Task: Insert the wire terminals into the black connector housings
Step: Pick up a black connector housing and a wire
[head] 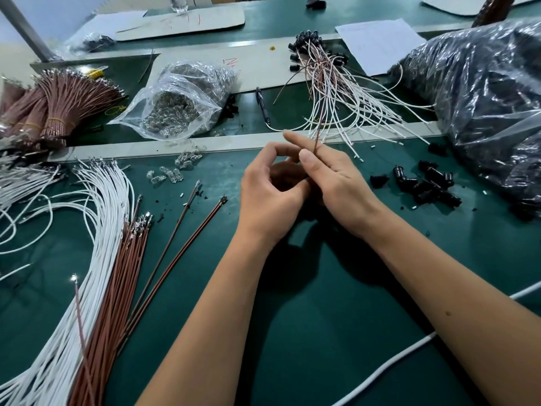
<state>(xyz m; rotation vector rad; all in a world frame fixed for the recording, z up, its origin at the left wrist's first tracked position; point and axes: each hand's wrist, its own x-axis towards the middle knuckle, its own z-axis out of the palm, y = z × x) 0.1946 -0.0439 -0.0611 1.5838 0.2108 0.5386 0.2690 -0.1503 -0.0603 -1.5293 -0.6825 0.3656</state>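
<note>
Clear zip bag [175,104], mouth open toward the hands, full of small glass bulbs; a few loose bulbs [175,168] on the green mat [322,288] just before it. Large crinkled plastic bag [483,92] far right, dark parts inside, not identifiable. Loose black connector housings [424,183] lie beside it. White wires [87,259] and brown wires [117,288] fan out at left; finished assemblies [322,77] heaped beyond. Right hand [336,180] pinches a brown wire [317,139] between thumb and forefinger. Left hand [269,189], fingers curled, meets it; what it grips is hidden.
</note>
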